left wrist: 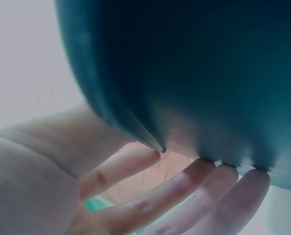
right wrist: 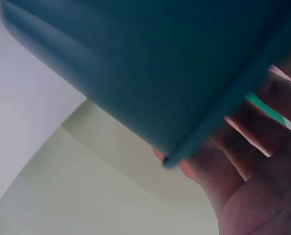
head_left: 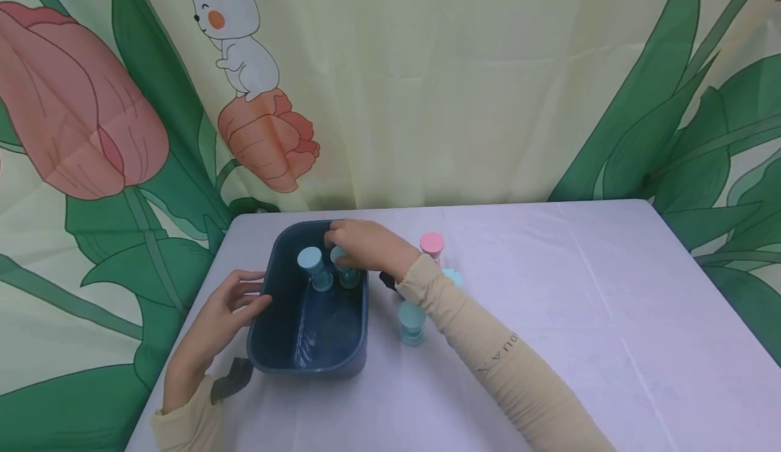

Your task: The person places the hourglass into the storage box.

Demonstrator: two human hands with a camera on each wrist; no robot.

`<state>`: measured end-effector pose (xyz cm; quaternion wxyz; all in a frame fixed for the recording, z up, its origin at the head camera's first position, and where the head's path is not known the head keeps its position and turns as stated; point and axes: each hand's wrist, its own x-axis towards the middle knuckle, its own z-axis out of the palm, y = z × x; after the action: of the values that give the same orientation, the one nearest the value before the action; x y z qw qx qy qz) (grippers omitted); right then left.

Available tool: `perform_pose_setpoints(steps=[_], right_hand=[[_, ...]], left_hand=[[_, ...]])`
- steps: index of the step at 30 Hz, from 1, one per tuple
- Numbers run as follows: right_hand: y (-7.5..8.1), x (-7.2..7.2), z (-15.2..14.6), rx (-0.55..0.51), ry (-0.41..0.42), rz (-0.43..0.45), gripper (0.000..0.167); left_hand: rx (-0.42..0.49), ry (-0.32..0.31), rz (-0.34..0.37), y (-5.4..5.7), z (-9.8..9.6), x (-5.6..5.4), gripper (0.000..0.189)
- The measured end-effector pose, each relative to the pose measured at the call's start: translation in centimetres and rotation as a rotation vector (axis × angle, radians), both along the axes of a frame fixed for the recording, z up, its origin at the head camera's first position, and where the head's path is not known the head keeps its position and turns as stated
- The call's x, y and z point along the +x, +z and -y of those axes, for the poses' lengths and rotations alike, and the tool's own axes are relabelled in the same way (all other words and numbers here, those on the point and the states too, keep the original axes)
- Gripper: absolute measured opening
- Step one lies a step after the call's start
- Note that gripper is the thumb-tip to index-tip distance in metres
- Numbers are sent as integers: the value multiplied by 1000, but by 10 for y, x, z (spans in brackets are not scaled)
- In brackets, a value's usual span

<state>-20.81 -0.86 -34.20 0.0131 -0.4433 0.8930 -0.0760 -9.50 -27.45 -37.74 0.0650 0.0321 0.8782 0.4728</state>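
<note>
A dark blue bin (head_left: 308,364) stands on the table's left part. My left hand (head_left: 228,310) holds its left side, the fingers against the outer wall and the thumb at the rim; in the left wrist view several fingertips (left wrist: 255,183) touch that wall. Over the bin's far right corner reaches my right hand (head_left: 366,245), holding a light blue sand timer (head_left: 350,278) inside by its top, which the hand partly covers. Another light blue sand timer (head_left: 314,268) stands beside it in the bin. In the right wrist view the bin wall hides the right fingertips.
Right of the bin stand a teal sand timer (head_left: 411,322), a pink-topped one (head_left: 432,244) and a light blue one (head_left: 453,276), the latter two partly behind the right sleeve. A white cloth covers the table (head_left: 549,289). A printed curtain (head_left: 427,86) hangs behind.
</note>
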Motion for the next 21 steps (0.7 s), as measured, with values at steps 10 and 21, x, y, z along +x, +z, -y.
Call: perform_pose_setpoints(steps=[10, 21], right_hand=[[20, 8, -20, -51, -7, -25, 35], [26, 20, -50, -110, -29, -68, 32]], left_hand=[[-10, 1, -5, 2, -1, 0, 51], [-10, -2, 6, 2, 0, -1, 51]])
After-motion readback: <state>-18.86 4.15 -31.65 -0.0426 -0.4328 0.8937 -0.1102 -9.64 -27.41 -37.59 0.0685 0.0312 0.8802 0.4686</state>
